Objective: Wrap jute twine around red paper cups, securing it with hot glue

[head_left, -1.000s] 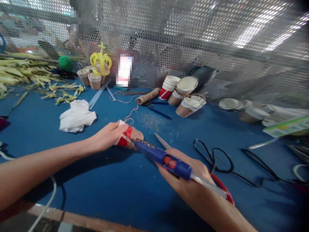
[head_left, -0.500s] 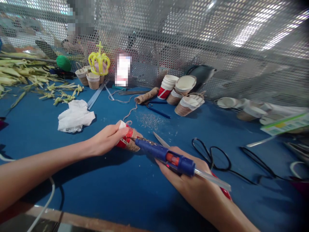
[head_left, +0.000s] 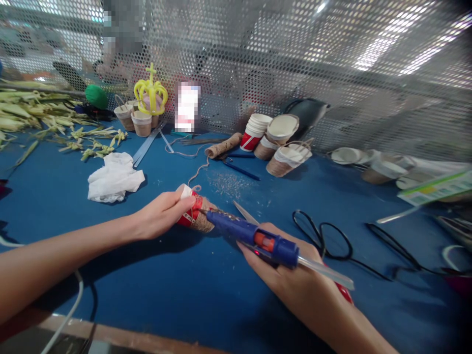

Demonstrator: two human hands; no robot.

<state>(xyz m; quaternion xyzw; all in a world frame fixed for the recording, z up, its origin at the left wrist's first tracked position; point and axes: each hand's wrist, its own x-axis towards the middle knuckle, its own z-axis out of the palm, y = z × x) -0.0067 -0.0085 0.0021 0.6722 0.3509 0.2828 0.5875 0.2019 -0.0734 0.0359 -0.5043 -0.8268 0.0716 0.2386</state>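
Observation:
My left hand (head_left: 164, 214) is closed around a red and white paper cup (head_left: 188, 216), which lies tilted on its side with twine (head_left: 203, 221) wound around its far part. From the cup a loose strand runs back to a roll of twine (head_left: 224, 146). My right hand (head_left: 291, 275) grips a blue hot glue gun (head_left: 239, 231), its nozzle at the cup's wound side and a clear glue stick (head_left: 326, 273) out of its rear. Under the gun a pointed metal blade (head_left: 245, 213) sticks out, and a red handle (head_left: 344, 293) shows behind the same hand, partly hidden.
Twine-wrapped cups (head_left: 285, 160) stand at the back beside a perforated metal screen (head_left: 228, 64). A crumpled white cloth (head_left: 115, 178) lies left, near dried husks (head_left: 22, 108) and a yellow crown (head_left: 150, 93). Black cord (head_left: 335, 255) loops on the right; a white cable (head_left: 73, 309) hangs over the front edge.
Almost nothing differs. Both hands, the cup and the glue gun stay in the same place, with only a very slight shift of the whole view.

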